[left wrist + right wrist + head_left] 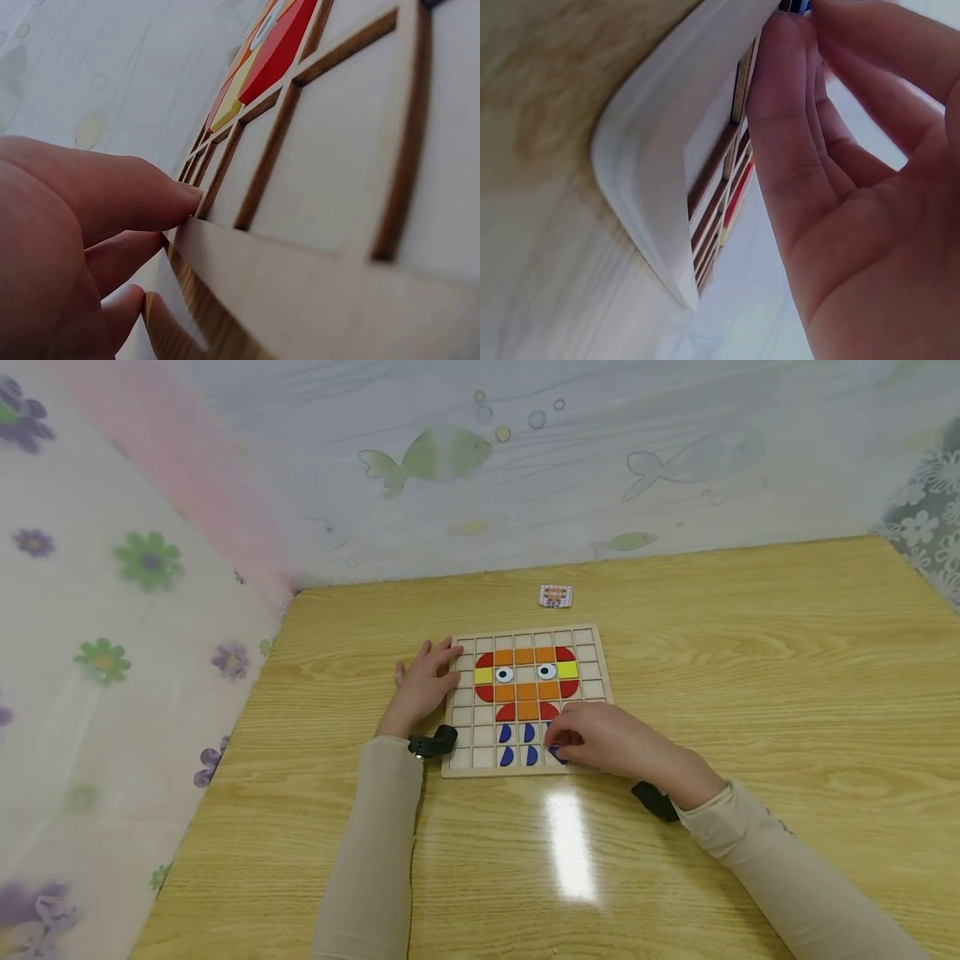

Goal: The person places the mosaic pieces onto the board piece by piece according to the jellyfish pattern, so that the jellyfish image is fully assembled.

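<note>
A square wooden grid board (461,758) lies on the table, with coloured pieces forming a figure. My right hand (607,739) pinches a blue half-round piece (558,755) over the bottom row, where it sits tilted; the fingers partly cover it and the piece above. In the right wrist view, the blue piece (804,6) shows only at the top edge, between thumb and fingers. At the board's left edge rests my left hand (423,685), fingers extended and fingertips at the rim. Blue half-rounds (506,732) fill cells left of the right hand.
Orange squares (528,692), red rounded pieces (485,693), yellow pieces (567,670) and two eye pieces (547,671) sit in the upper cells. Behind the board lies a small picture card (556,596). The table (300,860) meets a fish-patterned wall covering (525,510).
</note>
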`<state>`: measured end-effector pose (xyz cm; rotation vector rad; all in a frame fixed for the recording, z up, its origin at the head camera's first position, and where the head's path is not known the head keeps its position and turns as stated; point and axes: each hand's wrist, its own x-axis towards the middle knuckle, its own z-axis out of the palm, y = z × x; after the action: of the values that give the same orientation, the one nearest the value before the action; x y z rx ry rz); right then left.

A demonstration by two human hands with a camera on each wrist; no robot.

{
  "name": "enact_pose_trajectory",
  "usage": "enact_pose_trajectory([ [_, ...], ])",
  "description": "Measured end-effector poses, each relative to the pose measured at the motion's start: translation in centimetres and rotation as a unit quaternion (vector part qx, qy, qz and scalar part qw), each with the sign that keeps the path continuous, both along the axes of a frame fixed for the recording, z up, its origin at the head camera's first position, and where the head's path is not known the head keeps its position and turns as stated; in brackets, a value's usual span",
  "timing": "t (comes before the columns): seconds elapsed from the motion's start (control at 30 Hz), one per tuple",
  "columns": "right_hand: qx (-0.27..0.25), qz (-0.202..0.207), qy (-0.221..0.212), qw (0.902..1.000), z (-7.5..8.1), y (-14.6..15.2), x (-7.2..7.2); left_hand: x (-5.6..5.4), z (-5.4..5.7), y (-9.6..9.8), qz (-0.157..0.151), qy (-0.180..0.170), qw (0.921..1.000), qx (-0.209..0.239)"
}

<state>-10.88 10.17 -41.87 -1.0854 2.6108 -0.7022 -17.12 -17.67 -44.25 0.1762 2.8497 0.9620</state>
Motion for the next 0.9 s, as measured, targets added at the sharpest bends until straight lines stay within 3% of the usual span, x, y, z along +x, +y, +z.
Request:
enact_pose_trajectory([
  [0.63, 0.017, 0.016, 0.005, 0.9997, -0.08, 0.03, -0.04, -0.05, -0.03, 0.00, 0.004, -0.001, 1.0000, -0.001],
  [0.9, 0.014, -0.005, 0.003, 0.9999, -0.07, 0.11, 0.05, -0.21, -0.09, 0.18, 0.002, 0.002, 1.0000, -0.002],
])
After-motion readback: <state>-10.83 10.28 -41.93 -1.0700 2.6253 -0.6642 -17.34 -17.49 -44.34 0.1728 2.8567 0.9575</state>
